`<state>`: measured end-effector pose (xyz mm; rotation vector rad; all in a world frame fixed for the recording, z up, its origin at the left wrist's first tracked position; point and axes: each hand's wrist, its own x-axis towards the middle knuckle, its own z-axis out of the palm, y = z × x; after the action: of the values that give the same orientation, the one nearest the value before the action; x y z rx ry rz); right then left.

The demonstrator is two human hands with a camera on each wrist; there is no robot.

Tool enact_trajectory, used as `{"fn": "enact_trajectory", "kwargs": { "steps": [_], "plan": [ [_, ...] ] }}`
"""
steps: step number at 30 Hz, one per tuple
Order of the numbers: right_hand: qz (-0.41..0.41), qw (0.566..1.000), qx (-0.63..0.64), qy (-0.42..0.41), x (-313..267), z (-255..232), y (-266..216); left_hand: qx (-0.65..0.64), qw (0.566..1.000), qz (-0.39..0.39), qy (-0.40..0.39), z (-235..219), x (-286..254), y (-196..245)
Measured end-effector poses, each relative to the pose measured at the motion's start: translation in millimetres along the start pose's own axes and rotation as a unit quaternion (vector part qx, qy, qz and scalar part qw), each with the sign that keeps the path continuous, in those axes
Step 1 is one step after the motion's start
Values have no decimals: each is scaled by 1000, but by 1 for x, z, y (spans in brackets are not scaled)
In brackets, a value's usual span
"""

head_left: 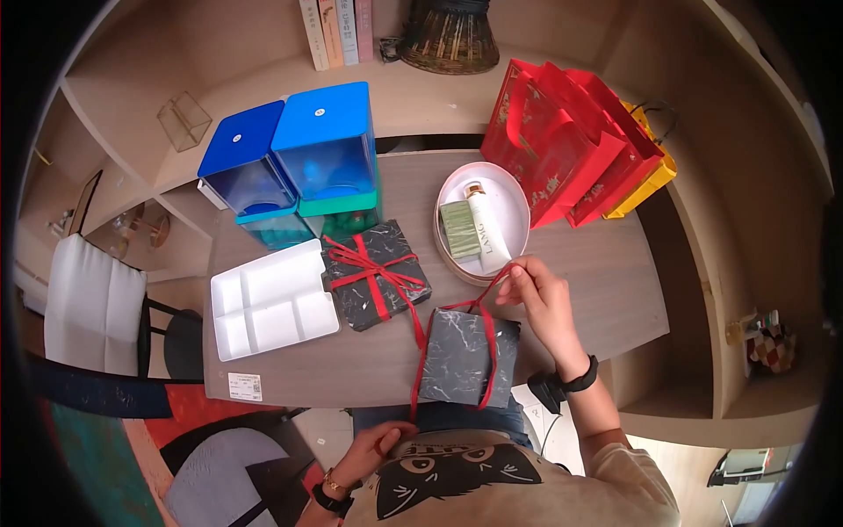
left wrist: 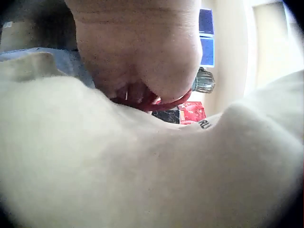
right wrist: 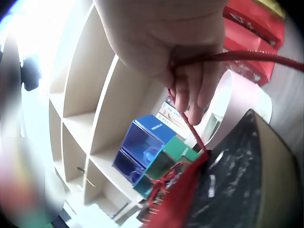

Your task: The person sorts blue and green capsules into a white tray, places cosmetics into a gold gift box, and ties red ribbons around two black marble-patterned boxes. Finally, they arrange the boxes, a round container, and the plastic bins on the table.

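Note:
My right hand (head_left: pixel 542 303) pinches a red ribbon (right wrist: pixel 228 56) above the far edge of a black marbled gift box (head_left: pixel 465 358). The ribbon crosses itself at that far edge and runs down both sides of the box. Low in front of the table, close to the shirt, my left hand (head_left: pixel 373 450) grips the ribbon's other length; in the left wrist view, red ribbon (left wrist: pixel 166 105) passes across the curled fingers. A second black marbled box (head_left: pixel 362 303), tied with a red bow (head_left: pixel 373 266), lies to the left on the table.
A round box (head_left: pixel 442 250) holding a white tube (head_left: pixel 488 230) and a green packet (head_left: pixel 460 228) stands beyond the right hand. Red gift bags (head_left: pixel 549 140) are at back right. Blue and green bins (head_left: pixel 323 145) are stacked at back left, behind a white divided tray (head_left: pixel 274 299).

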<state>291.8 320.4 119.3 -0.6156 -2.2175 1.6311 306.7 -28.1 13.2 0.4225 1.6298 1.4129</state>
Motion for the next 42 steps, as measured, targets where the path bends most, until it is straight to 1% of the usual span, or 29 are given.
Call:
{"fn": "enact_trajectory", "kwargs": {
  "steps": [2, 3, 5, 6, 8, 10, 11, 12, 13, 14, 15, 16, 17, 18, 19, 21, 22, 23, 25, 26, 28, 29, 31, 32, 35, 36, 39, 41, 42],
  "plan": [
    [63, 997, 28, -30, 2, -8, -7, 55, 998, -29, 6, -4, -5, -9],
    [93, 994, 42, -46, 2, -11, -8, 32, 998, -56, 21, -7, -8, -13],
    [39, 999, -3, -20, 4, -14, 5, -13, 992, -111, 54, -17, -17, -21],
    [12, 1000, -26, -8, 5, -16, 10, 15, 995, -78, 65, -22, -19, -23],
    [25, 999, -19, -13, 2, -23, 11, 71, 993, -14, 88, -32, -26, -27],
    [36, 999, -25, -11, -4, -29, 9, 145, 986, 1, 86, -42, -34, -48],
    [20, 999, -37, -17, -8, -31, 12, 182, 980, 10, 83, -49, -37, -57],
    [4, 999, -50, -22, -14, -34, 16, 276, 958, 26, 67, -55, -40, -55],
    [-12, 998, -62, -27, -20, -37, 19, 368, 928, 42, 50, -60, -45, -51],
    [-7, 995, -94, -35, -25, -41, 23, 455, 888, 58, 33, -62, -51, -47],
    [-3, 991, -125, -42, -31, -46, 26, 459, 887, 10, 41, -58, -55, -28],
    [1, 986, -157, -51, -36, -50, 30, 462, 885, -39, 48, -51, -54, 5],
    [22, 991, -128, -43, -41, -52, 35, 463, 880, -87, 57, -47, -49, 29],
    [42, 994, -98, -36, -44, -54, 42, 446, 889, -81, 63, -48, -42, 39],
    [63, 995, -69, -29, -48, -54, 48, 417, 905, -53, 70, -45, -34, 56],
    [56, 995, -74, -33, -53, -52, 53, 358, 930, 6, 85, -34, -13, 91],
    [52, 995, -76, -34, -55, -51, 54, 393, 906, 125, 92, -29, 2, 98],
    [51, 994, -81, -48, -55, -50, 53, 422, 868, 244, 97, -24, 18, 102],
    [49, 992, -93, -71, -56, -47, 50, 464, 846, 261, 28, -12, 44, 114],
    [61, 985, -144, -79, -57, -44, 31, 493, 825, 274, 4, -6, 56, 126],
    [43, 988, -132, -74, -56, -42, 30, 550, 778, 300, -44, 5, 79, 149],
    [33, 989, -125, -73, -55, -40, 29, 561, 766, 308, -61, 7, 88, 153],
    [17, 993, -80, -90, -55, -41, 10, 583, 741, 320, -94, 9, 107, 155],
    [7, 993, -58, -98, -55, -42, 3, 596, 732, 313, -106, 11, 112, 156],
    [-42, 994, -34, -98, -55, -40, -9, 576, 735, 338, -119, 14, 123, 151],
    [-61, 993, -32, -94, -55, -39, -11, 576, 736, 339, -112, 17, 124, 149],
    [-85, 988, -24, -123, -55, -36, -15, 580, 735, 342, -79, 22, 121, 145],
    [-102, 986, -9, -133, -61, -38, -30, 589, 727, 350, -44, 24, 117, 148],
    [-111, 984, -2, -137, -65, -41, -39, 588, 728, 351, -40, 24, 116, 148]
  ]
}}
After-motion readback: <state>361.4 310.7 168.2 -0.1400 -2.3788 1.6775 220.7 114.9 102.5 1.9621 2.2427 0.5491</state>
